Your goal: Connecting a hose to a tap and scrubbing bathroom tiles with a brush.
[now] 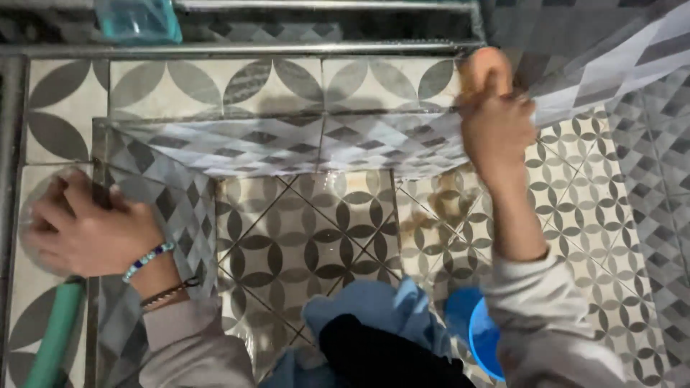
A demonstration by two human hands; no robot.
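My right hand (496, 129) is raised against the patterned tile wall (287, 140) at the upper right, closed around a tan-orange sponge (485, 68) that presses on the tiles. My left hand (93, 233) lies on the tiled ledge (65, 108) at the left. Its fingers curl over a clear round thing (32, 208) that is hard to make out. A beaded bracelet and a dark band sit on that wrist. Both arms wear light grey sleeves.
A green hose (50, 338) runs up the lower left by the ledge. A blue bucket (481, 334) stands on the wet patterned floor (309, 237) at the lower right. A teal clear container (140, 18) sits behind metal rails at the top. Blue and dark clothing fills the bottom centre.
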